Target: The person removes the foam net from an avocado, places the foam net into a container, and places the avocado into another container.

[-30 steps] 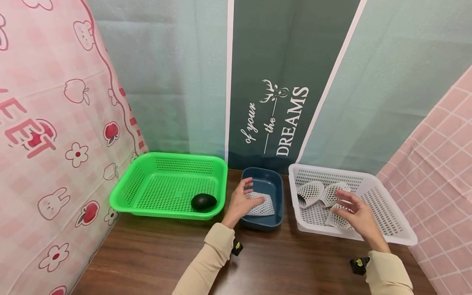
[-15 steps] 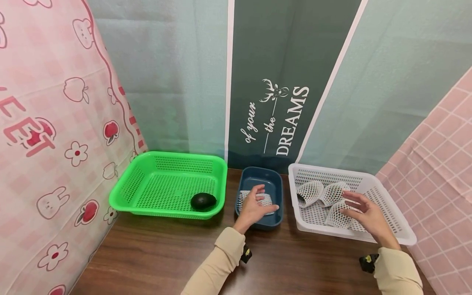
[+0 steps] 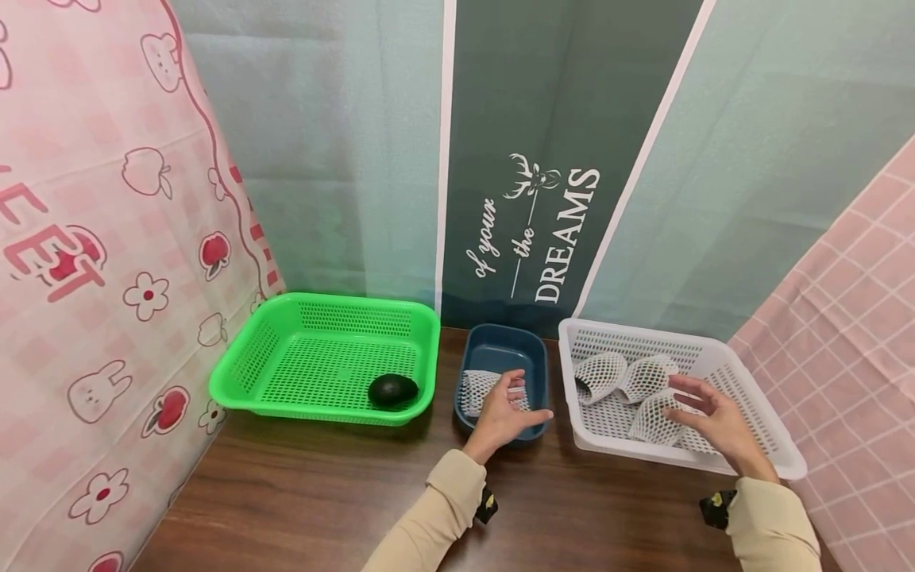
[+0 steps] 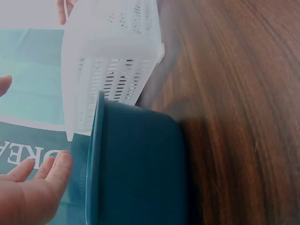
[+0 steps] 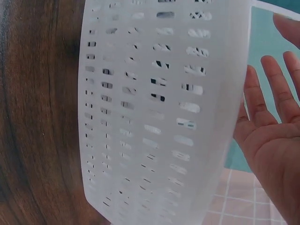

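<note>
My left hand (image 3: 503, 413) hovers over the front of a small dark blue basin (image 3: 511, 338), its fingers relaxed and holding nothing. Below it in the basin lies white foam netting (image 3: 477, 389), partly hidden by the hand. On the right, my right hand (image 3: 718, 421) is held above a white plastic basket (image 3: 758, 397), fingers apart and nothing between them. Several netted pieces lie in that basket; the nearest foam-net sleeve (image 3: 656, 419) is just left of my right fingertips. Something dark shows at the open end of the left sleeve (image 3: 600, 375).
A green basket (image 3: 325, 409) stands at the left with one dark, oval, glossy fruit or vegetable (image 3: 392, 390) in its front right corner. All three containers stand on a brown wooden table (image 3: 307, 492), against a hanging cloth (image 3: 343, 159) behind.
My left hand has moved right and toward me over the blue basin, uncovering the netting's left part. My right hand has shifted slightly right, showing more of the nearest sleeve.
</note>
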Tool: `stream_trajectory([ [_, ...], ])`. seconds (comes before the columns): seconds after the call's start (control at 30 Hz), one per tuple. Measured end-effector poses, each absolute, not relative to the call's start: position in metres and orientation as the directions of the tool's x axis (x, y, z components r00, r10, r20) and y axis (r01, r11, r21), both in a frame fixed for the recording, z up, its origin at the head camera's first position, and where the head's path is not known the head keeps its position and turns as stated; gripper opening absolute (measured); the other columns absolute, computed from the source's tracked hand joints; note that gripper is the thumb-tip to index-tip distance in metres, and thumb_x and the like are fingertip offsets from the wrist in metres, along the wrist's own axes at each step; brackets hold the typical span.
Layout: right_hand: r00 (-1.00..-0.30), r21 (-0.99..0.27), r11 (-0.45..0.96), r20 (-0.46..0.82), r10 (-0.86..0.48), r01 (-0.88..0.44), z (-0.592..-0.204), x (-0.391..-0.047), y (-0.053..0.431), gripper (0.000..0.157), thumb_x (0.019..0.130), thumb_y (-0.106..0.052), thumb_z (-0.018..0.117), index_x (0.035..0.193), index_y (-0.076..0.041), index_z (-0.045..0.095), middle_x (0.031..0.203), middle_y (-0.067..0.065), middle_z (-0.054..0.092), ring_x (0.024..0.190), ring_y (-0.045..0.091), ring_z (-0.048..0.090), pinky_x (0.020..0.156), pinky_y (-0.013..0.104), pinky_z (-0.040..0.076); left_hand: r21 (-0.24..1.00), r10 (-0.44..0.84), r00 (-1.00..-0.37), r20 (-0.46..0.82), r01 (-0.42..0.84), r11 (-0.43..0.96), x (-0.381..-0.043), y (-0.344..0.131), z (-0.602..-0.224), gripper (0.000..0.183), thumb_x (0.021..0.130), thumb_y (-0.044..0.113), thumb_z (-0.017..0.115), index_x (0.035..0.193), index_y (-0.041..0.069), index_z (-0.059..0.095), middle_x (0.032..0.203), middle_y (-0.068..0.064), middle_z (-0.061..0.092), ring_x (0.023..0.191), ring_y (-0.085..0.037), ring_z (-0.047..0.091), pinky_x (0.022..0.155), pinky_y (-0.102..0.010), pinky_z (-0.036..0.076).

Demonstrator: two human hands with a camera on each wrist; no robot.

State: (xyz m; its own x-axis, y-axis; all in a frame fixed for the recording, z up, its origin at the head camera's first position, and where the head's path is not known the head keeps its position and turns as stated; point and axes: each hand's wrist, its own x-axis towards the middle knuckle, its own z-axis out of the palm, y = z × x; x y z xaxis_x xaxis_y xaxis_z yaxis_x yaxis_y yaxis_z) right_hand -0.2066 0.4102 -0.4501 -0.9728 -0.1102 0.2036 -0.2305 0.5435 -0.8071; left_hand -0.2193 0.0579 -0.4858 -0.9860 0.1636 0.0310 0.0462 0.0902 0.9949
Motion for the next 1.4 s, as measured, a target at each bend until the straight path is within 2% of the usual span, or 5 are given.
stream_trajectory([
  [0.47, -0.988, -0.763, 0.629, 0.091, -0.126, -0.151, -0.440, -0.216, 0.418, 0.053, 0.087, -0.018, 0.074, 0.133, -0.002, 0.053, 0.121, -0.018, 0.052, 0.107, 0.001, 0.050, 0.075, 0.018, 0.047, 0.989, 0.192, -0.978, 0.076, 0.098, 0.107, -0.215, 0.075, -0.487, 0.073, 0.075, 0.020, 0.085, 0.137, 0.008, 0.049, 0.132, -0.016, 0.053, 0.117, -0.033, 0.054, 0.095, -0.042, 0.047],
  [0.67, -0.988, -0.766, 0.630, 0.049, -0.146, -0.131, -0.440, -0.218, 0.422, 0.055, 0.088, -0.019, 0.074, 0.134, 0.001, 0.051, 0.123, -0.018, 0.051, 0.105, -0.007, 0.045, 0.076, 0.019, 0.047, 0.989, 0.210, -0.971, 0.115, 0.131, 0.063, -0.211, 0.082, -0.492, 0.074, 0.075, 0.019, 0.085, 0.138, 0.008, 0.047, 0.136, -0.011, 0.051, 0.124, -0.028, 0.049, 0.102, -0.038, 0.041],
  [0.9, -0.975, -0.767, 0.622, 0.020, -0.219, -0.156, -0.440, -0.220, 0.429, 0.050, 0.089, -0.015, 0.072, 0.131, 0.003, 0.053, 0.127, -0.004, 0.056, 0.104, -0.011, 0.048, 0.077, 0.023, 0.048, 0.983, 0.249, -0.962, 0.114, 0.146, 0.111, -0.205, 0.092, -0.494, 0.088, 0.075, 0.025, 0.085, 0.148, 0.014, 0.038, 0.148, -0.005, 0.039, 0.131, -0.028, 0.042, 0.104, -0.035, 0.038],
  [1.13, -0.970, -0.753, 0.630, 0.042, -0.241, -0.189, -0.439, -0.227, 0.435, 0.047, 0.086, -0.012, 0.074, 0.128, -0.001, 0.058, 0.123, -0.020, 0.051, 0.103, -0.011, 0.047, 0.076, 0.021, 0.048, 0.969, 0.235, -0.966, 0.103, 0.151, 0.196, -0.200, 0.101, -0.496, 0.097, 0.073, 0.031, 0.087, 0.152, 0.018, 0.032, 0.152, -0.007, 0.033, 0.136, -0.024, 0.035, 0.105, -0.041, 0.036],
  [1.4, -0.968, -0.728, 0.654, 0.048, -0.247, -0.203, -0.436, -0.234, 0.443, 0.046, 0.087, -0.010, 0.073, 0.129, 0.001, 0.057, 0.125, -0.017, 0.049, 0.105, -0.008, 0.047, 0.076, 0.018, 0.046, 0.968, 0.208, -0.975, 0.082, 0.127, 0.215, -0.197, 0.110, -0.499, 0.102, 0.071, 0.034, 0.087, 0.153, 0.014, 0.030, 0.153, -0.004, 0.031, 0.137, -0.022, 0.032, 0.107, -0.042, 0.033],
])
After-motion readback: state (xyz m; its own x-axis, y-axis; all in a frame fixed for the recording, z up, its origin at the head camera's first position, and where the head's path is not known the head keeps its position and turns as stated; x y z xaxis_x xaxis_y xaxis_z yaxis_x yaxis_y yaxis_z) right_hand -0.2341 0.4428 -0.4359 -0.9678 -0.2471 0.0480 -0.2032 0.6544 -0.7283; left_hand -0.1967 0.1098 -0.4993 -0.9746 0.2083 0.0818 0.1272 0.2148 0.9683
